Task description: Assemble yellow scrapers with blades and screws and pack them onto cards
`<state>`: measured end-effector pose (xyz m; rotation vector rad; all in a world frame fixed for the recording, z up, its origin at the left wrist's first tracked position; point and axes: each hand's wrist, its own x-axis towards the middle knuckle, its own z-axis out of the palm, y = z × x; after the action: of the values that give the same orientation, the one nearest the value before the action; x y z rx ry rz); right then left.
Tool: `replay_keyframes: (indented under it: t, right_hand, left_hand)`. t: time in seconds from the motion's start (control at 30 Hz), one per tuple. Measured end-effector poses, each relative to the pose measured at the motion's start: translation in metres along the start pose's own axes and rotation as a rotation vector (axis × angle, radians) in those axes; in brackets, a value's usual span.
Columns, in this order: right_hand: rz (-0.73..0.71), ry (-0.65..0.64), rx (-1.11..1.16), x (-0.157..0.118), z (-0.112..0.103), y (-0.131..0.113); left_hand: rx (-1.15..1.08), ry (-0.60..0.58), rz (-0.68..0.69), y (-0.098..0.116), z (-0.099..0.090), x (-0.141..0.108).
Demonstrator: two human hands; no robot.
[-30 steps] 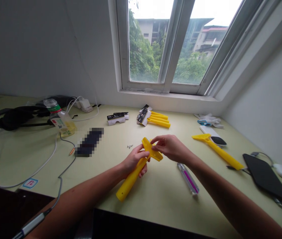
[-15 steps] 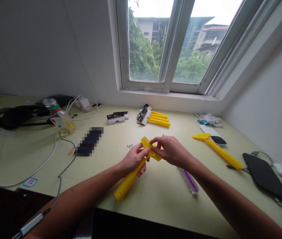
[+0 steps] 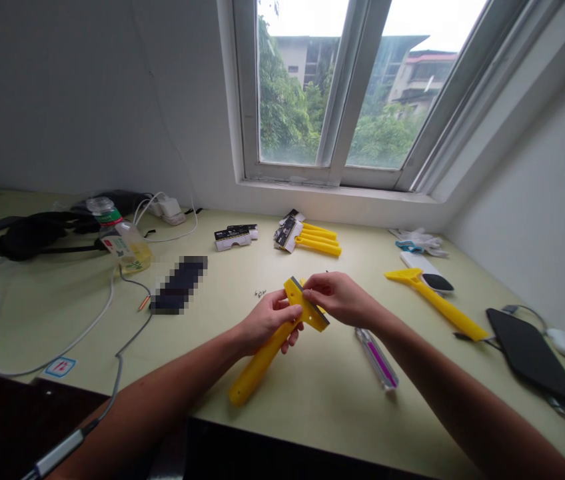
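Observation:
My left hand (image 3: 267, 323) grips a yellow plastic scraper (image 3: 257, 368) around the top of its long handle, just below the head. The handle's end points down toward me. My right hand (image 3: 337, 298) pinches the scraper's wide yellow head (image 3: 308, 308) between fingers and thumb, at the dark blade edge along its upper right side. Part of the head is hidden behind my fingers. Several tiny screws (image 3: 260, 293) lie on the table to the left of my hands.
Another yellow scraper (image 3: 435, 300) and a clear tube with a magenta stripe (image 3: 377, 359) lie to the right. Several yellow parts (image 3: 317, 241) and black-and-white packets (image 3: 232, 238) sit at the back. A blurred dark object (image 3: 180, 285), a bottle (image 3: 127, 247) and cables lie left.
The scraper head has turned slightly in my hands, showing its dark edge more plainly along the upper right. My right fingers have shifted along that edge.

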<state>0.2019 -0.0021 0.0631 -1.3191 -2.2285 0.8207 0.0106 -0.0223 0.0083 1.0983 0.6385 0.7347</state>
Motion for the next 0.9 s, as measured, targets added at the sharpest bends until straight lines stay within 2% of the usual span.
replay_keyframes:
  t: [0.17,0.4,0.47,0.57,0.63,0.73,0.9]
  right_hand:
    - [0.002,0.006,0.036,-0.002,0.003,-0.005]
    - [-0.002,0.03,0.033,0.005,0.004,-0.001]
    - [-0.005,0.09,0.024,0.009,0.001,0.006]
    - [0.002,0.138,-0.062,0.019,-0.004,0.019]
    - [-0.019,0.054,-0.202,0.029,-0.001,0.025]
    - [-0.071,-0.105,-0.397,0.045,0.013,0.027]
    - [-0.105,-0.148,-0.533,0.057,0.026,0.027]
  left_hand:
    - [-0.017,0.01,-0.064,0.004,0.002,-0.002]
    - [0.005,0.031,-0.025,0.008,0.002,-0.001]
    - [0.009,0.089,0.009,0.014,-0.004,0.0]
    - [-0.016,0.271,0.127,0.028,-0.023,0.003]
    - [-0.057,0.397,0.212,0.038,-0.038,0.005]
    - [-0.113,0.517,0.297,0.047,-0.056,0.009]
    - [-0.151,0.557,0.318,0.046,-0.062,0.011]
